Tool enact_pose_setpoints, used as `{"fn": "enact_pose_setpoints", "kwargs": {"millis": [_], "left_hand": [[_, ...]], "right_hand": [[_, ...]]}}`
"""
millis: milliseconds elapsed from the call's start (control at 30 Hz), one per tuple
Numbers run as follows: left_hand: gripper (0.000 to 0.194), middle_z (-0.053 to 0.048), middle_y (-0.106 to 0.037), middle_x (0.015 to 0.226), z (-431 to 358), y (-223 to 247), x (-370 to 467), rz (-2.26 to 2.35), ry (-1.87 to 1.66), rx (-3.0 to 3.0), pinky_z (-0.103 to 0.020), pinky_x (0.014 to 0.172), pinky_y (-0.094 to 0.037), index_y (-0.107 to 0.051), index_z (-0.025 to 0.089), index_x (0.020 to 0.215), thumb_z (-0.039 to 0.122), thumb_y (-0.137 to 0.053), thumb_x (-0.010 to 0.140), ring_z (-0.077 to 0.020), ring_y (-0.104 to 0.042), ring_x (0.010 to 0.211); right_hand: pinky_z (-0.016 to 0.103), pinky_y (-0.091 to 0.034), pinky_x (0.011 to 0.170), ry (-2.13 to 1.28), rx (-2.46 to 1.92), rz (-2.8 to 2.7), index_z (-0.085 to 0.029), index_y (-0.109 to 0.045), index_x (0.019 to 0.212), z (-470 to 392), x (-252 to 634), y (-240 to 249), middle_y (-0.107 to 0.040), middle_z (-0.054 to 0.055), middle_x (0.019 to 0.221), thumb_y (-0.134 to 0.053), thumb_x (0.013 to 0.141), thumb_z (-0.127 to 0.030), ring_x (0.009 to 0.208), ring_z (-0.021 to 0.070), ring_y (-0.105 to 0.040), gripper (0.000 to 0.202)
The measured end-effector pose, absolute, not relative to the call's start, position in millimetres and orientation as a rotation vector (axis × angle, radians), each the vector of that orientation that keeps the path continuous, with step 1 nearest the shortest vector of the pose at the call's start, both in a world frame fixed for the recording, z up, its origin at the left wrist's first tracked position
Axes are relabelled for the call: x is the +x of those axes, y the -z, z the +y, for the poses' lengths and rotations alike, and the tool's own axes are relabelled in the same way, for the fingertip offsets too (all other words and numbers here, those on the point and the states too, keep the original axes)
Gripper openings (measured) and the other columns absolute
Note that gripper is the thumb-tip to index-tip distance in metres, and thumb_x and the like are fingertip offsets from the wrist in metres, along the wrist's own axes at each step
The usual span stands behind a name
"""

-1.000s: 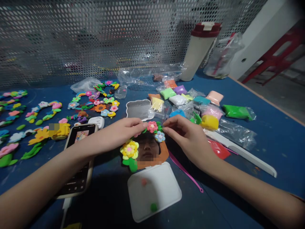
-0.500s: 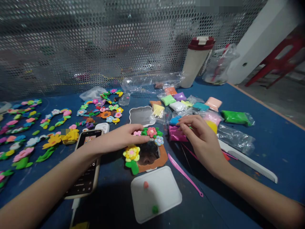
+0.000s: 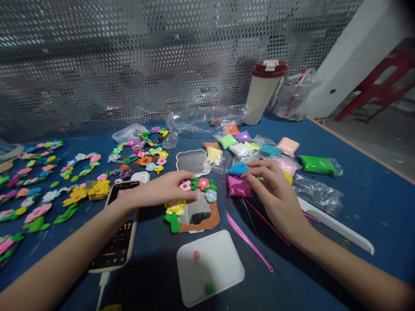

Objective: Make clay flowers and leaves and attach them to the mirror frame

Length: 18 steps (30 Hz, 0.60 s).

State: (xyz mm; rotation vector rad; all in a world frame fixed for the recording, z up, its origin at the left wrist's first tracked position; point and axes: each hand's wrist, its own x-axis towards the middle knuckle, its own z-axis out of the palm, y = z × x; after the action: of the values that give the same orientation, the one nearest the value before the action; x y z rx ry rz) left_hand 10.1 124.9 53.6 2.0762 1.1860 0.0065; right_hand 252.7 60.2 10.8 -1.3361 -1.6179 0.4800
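Observation:
A small mirror (image 3: 201, 206) with a brown clay border lies on the blue table. Pink, coral, light blue and yellow clay flowers and green leaves decorate its edge. My left hand (image 3: 175, 188) holds it at the upper left, thumb across the glass and the other fingers bent at the rim, partly hidden. My right hand (image 3: 275, 194) hovers with loosely bent, parted fingers beside a magenta clay packet (image 3: 239, 185) and a blue clay packet (image 3: 238, 169). Nothing shows in its grasp. In front, a white plastic lid (image 3: 210, 270) bears a coral clay bit (image 3: 196, 255) and a green clay bit (image 3: 208, 288).
A pink clay knife (image 3: 249, 242) and a white comb (image 3: 340, 229) lie on the right. Clay packets spread behind my right hand, below a cream tumbler (image 3: 262, 95). A phone (image 3: 113, 233) lies under my left forearm; clay-decorated pieces (image 3: 81, 166) fill the left.
The mirror's reflection has changed from part of a face to a dark object, and its yellow flower is now more covered by my left hand. My right hand stays by the packets.

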Motion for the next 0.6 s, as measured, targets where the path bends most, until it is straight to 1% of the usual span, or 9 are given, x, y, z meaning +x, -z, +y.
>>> {"fn": "enact_pose_setpoints", "kwargs": {"millis": [100, 200, 300, 400, 500, 600], "left_hand": [[0.042, -0.006, -0.059, 0.106, 125, -50, 8, 1.231, -0.081, 2.079, -0.031, 0.08, -0.041, -0.06, 0.019, 0.103, 0.048, -0.061, 0.072, -0.0244, -0.055, 0.097], [0.042, -0.006, -0.061, 0.105, 127, -49, 7, 1.231, -0.131, 2.038, -0.029, 0.076, -0.045, -0.058, 0.019, 0.108, 0.045, -0.06, 0.075, -0.0221, -0.059, 0.093], [0.038, -0.006, -0.065, 0.101, 127, -51, 6, 1.225, -0.17, 2.02, -0.028, 0.072, -0.047, -0.058, 0.018, 0.106, 0.042, -0.057, 0.077, -0.0213, -0.062, 0.089], [0.036, -0.007, -0.066, 0.102, 126, -52, 4, 1.223, -0.206, 2.043, -0.03, 0.076, -0.047, -0.06, 0.017, 0.104, 0.04, -0.059, 0.076, -0.0229, -0.062, 0.093], [0.033, -0.007, -0.067, 0.102, 125, -49, 1, 1.216, -0.239, 2.071, -0.03, 0.079, -0.047, -0.06, 0.017, 0.105, 0.038, -0.057, 0.079, -0.0215, -0.063, 0.093], [0.034, -0.007, -0.063, 0.111, 125, -49, -2, 1.221, -0.295, 2.139, -0.03, 0.086, -0.045, -0.059, 0.018, 0.109, 0.037, -0.057, 0.08, -0.0206, -0.06, 0.1]], "right_hand": [[0.036, -0.038, 0.088, -0.497, -1.337, -1.63, -0.022, -0.061, 0.083, 60, 252, -11, -0.052, 0.004, 0.105, -0.05, 0.091, -0.025, 0.107, 0.019, -0.049, 0.014], [0.037, -0.039, 0.087, -0.518, -1.331, -1.64, -0.022, -0.061, 0.083, 60, 252, -12, -0.052, 0.005, 0.105, -0.049, 0.091, -0.025, 0.106, 0.0202, -0.05, 0.014], [0.039, -0.04, 0.086, -0.533, -1.321, -1.659, -0.022, -0.06, 0.085, 60, 252, -13, -0.052, 0.005, 0.104, -0.048, 0.091, -0.026, 0.105, 0.0214, -0.05, 0.014], [0.039, -0.041, 0.087, -0.542, -1.323, -1.688, -0.022, -0.06, 0.085, 59, 252, -13, -0.052, 0.006, 0.106, -0.048, 0.091, -0.026, 0.104, 0.0214, -0.051, 0.015], [0.04, -0.043, 0.085, -0.54, -1.33, -1.72, -0.021, -0.06, 0.085, 58, 250, -13, -0.052, 0.007, 0.107, -0.047, 0.092, -0.026, 0.104, 0.0218, -0.051, 0.015], [0.039, -0.043, 0.084, -0.523, -1.318, -1.75, -0.02, -0.058, 0.084, 57, 249, -13, -0.052, 0.008, 0.106, -0.047, 0.092, -0.023, 0.102, 0.0215, -0.051, 0.014]]}}
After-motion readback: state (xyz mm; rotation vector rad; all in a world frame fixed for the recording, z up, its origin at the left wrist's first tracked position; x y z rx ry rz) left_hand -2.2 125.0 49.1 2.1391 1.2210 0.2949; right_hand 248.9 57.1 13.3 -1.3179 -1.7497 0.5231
